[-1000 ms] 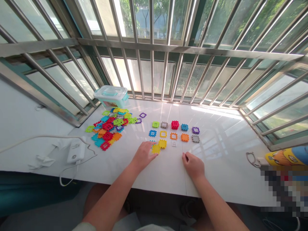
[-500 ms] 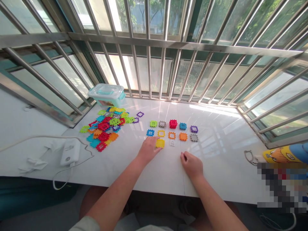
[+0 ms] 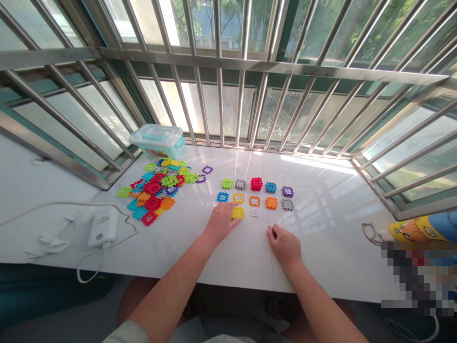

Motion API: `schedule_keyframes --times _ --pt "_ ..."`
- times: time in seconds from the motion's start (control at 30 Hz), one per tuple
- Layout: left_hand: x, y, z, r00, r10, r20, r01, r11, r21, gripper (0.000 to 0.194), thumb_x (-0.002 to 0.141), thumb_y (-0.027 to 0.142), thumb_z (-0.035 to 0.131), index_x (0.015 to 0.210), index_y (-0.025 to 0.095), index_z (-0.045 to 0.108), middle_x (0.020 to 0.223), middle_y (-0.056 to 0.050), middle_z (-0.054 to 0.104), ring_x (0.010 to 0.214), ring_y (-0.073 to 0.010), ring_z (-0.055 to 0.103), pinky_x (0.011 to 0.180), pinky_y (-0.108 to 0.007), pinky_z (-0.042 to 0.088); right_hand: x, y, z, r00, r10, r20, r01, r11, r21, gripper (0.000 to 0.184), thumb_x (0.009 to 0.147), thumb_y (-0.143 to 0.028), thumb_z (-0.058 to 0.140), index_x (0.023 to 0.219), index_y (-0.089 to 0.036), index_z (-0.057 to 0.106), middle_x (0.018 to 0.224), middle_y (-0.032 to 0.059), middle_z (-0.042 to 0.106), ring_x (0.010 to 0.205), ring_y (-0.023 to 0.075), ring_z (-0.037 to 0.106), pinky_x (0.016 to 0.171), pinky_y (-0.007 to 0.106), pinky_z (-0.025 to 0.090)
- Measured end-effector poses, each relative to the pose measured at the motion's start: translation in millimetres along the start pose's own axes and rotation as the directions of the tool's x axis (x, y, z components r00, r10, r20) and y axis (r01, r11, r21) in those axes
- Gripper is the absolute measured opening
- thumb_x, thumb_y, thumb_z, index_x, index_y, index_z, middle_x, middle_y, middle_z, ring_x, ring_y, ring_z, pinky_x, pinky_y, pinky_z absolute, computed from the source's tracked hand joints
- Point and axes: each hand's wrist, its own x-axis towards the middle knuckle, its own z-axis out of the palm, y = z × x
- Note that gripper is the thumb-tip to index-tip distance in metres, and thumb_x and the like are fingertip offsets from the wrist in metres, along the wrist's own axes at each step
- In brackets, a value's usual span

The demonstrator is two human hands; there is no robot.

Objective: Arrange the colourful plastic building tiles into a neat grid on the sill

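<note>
At the left of the white stone counter (image 3: pixel 321 252), a heap of coloured interlocking plastic tiles (image 3: pixel 153 190) lies near a lidded plastic box (image 3: pixel 157 140). The left hand (image 3: pixel 222 223), open, rests its fingertips (image 3: pixel 233 215) on a yellow tile (image 3: pixel 237 213); two loose yellow tiles showed here a moment ago, now only one, perhaps stacked. A small white tile (image 3: pixel 254 212) sits just right of it, below neat rows of tiles (image 3: pixel 256 184). The right hand (image 3: pixel 283 245) lies curled on the counter; whether it pinches anything, I cannot tell.
</note>
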Motion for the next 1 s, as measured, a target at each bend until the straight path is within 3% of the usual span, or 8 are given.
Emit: schedule_keyframes --times 0.73,0.9,1.0 --pt "-1 -5 4.4 1.0 0.013 -0.018 -0.012 1.0 0.01 0.057 0.082 0.028 0.086 0.133 0.025 0.062 0.125 -0.008 0.071 0.12 -0.03 0.063 0.105 -0.048 0.052 0 0 0 1.0 -0.005 0.004 0.005 1.0 -0.013 0.041 0.105 -0.044 0.05 0.073 -0.021 0.059 0.068 -0.0009 0.063 0.057 0.011 0.039 0.06 0.031 0.012" --pt "-9 -5 -3.9 0.996 0.058 -0.069 -0.058 0.998 -0.003 0.057 0.085 0.031 0.083 0.135 0.026 0.057 0.133 -0.008 0.068 0.126 -0.0294 0.06 0.111 -0.048 0.049 0 0 0 1.0 -0.006 0.01 0.006 1.0 -0.025 0.04 0.105 -0.043 0.05 0.074 -0.021 0.059 0.069 -0.0009 0.064 0.057 0.0109 0.038 0.06 0.031 0.012" --pt "-23 -15 -16.1 0.991 0.032 -0.129 -0.027 0.999 0.04 0.049 0.091 0.031 0.076 0.134 0.025 0.056 0.134 -0.01 0.067 0.126 -0.0293 0.06 0.112 -0.049 0.049 0 0 0 1.0 -0.009 0.012 0.009 1.0 -0.028 0.04 0.105 -0.043 0.05 0.074 -0.021 0.059 0.069 -0.0007 0.064 0.057 0.0108 0.038 0.06 0.031 0.011"
